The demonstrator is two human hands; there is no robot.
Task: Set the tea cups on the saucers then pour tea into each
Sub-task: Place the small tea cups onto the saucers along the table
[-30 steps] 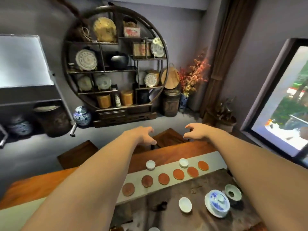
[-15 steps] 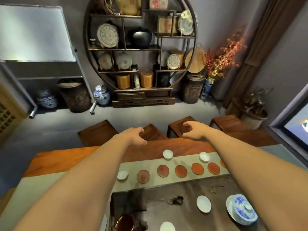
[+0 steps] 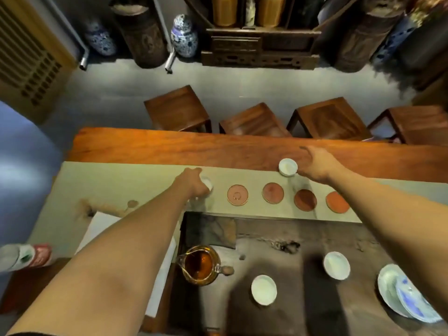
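Note:
Several round brown saucers [image 3: 237,194] lie in a row on the grey-green runner [image 3: 116,183]. My left hand [image 3: 192,184] is closed around a small white tea cup [image 3: 208,187] just left of the row, and the hand hides most of the cup. My right hand [image 3: 316,164] rests against the right side of another white tea cup [image 3: 287,167] behind the row, fingers curled; I cannot tell if it grips the cup. A glass pitcher of amber tea [image 3: 200,265] and two more white cups [image 3: 263,289] [image 3: 336,265] stand on the dark tea tray [image 3: 291,229].
A blue-and-white lidded bowl on its dish [image 3: 409,297] sits at the tray's right edge. A red-and-white can [image 3: 26,257] lies at the far left. Wooden stools [image 3: 252,120] line the table's far side [image 3: 218,146]. Jars and a cabinet stand on the floor beyond.
The view has tilted down onto the table. Both hands dropped from above the far edge to the runner, the left closing on one cup, the right reaching another.

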